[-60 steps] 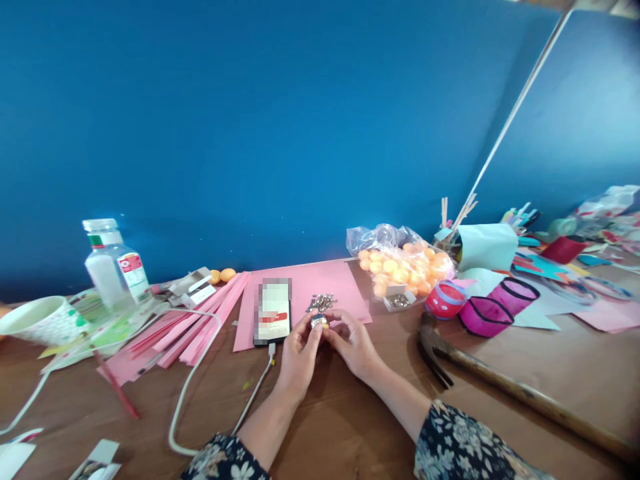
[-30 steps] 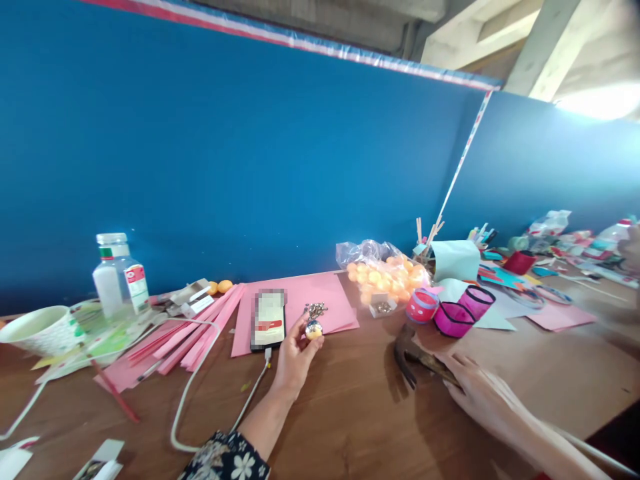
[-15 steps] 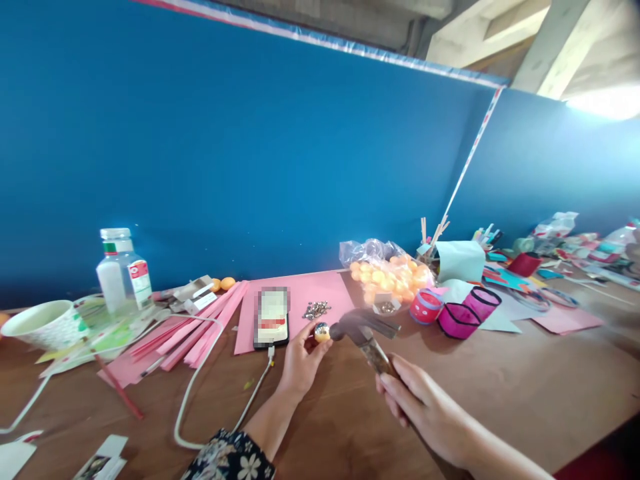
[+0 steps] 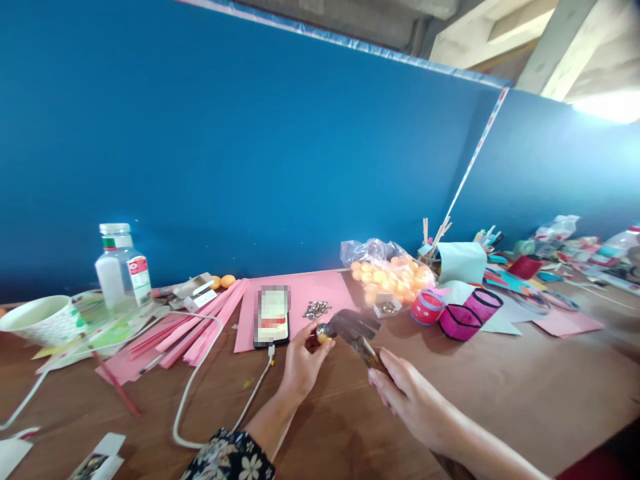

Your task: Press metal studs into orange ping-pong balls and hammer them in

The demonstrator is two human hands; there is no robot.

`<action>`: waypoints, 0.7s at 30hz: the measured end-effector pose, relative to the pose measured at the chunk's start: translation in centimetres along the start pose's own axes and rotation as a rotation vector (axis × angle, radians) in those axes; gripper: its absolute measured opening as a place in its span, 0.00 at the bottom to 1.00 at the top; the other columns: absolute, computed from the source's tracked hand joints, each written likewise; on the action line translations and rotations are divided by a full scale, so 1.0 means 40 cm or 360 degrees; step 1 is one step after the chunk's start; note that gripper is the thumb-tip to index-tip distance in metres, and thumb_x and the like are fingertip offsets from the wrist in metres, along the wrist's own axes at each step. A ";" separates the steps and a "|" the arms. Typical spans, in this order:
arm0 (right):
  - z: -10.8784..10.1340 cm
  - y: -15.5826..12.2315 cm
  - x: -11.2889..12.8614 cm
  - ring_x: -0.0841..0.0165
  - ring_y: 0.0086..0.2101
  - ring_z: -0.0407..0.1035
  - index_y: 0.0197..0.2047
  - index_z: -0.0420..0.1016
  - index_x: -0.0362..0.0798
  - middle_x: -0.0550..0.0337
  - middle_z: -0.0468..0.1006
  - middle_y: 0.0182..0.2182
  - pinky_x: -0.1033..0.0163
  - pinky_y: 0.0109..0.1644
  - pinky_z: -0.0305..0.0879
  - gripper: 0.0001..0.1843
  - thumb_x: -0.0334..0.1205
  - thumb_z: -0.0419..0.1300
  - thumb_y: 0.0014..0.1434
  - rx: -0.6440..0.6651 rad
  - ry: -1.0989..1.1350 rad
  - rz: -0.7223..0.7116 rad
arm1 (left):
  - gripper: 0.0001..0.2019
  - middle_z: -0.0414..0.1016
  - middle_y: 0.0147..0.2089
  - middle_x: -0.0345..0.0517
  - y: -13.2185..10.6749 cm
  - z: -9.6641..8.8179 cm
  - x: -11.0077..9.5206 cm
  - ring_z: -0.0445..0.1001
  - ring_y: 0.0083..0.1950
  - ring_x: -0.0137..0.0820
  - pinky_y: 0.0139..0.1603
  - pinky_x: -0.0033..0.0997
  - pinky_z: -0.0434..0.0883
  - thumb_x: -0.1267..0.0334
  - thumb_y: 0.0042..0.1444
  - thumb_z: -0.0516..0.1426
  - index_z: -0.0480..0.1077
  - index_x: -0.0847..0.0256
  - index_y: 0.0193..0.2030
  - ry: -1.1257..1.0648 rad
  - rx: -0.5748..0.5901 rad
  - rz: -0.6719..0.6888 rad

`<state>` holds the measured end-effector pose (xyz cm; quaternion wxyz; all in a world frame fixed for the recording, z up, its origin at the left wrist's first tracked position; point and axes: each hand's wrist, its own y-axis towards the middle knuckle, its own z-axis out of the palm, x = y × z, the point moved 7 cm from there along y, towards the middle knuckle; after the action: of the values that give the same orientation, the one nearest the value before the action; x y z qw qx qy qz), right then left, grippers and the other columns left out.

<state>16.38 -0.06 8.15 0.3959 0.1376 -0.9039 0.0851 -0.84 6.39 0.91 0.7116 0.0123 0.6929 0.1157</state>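
Observation:
My left hand [image 4: 303, 363] pinches a small orange ball [image 4: 325, 338] between thumb and fingers, low over the brown table. Its upper side is covered with shiny metal that looks like tack heads. A claw hammer [image 4: 369, 349] is gripped by its wooden handle in my right hand [image 4: 400, 387]. The slightly blurred hammer head is at the ball's right side; whether it touches cannot be made out. Just behind the left hand, a pile of small metal tacks [image 4: 317, 309] lies on a pink sheet [image 4: 300, 285]. Beside them rests a phone [image 4: 273, 317] with a cable plugged in.
A clear bag of orange balls [image 4: 387, 275] stands behind the hammer, with a small open box of tacks [image 4: 387, 307] before it. Magenta cups [image 4: 459, 321] and paper are to the right. Pink strips [image 4: 200, 327], a plastic bottle [image 4: 117, 270] and a bowl [image 4: 37, 320] are left.
The hammer and my right hand have moved left, bringing the hammer head closer to the ball. My left hand has stayed nearly still with the ball.

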 end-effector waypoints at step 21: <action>-0.011 0.008 0.000 0.74 0.22 0.60 0.30 0.59 0.47 0.66 0.64 0.21 0.68 0.26 0.57 0.13 0.47 0.45 0.61 0.0034 0.0290 0.0067 | 0.20 0.74 0.41 0.48 -0.003 0.002 -0.003 0.74 0.38 0.33 0.41 0.32 0.72 0.67 0.43 0.61 0.68 0.61 0.46 0.0046 -0.0011 0.0104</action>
<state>16.58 0.36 8.41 0.4732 0.1145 -0.8659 0.1152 -0.73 6.26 1.01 0.6974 0.0308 0.7019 0.1415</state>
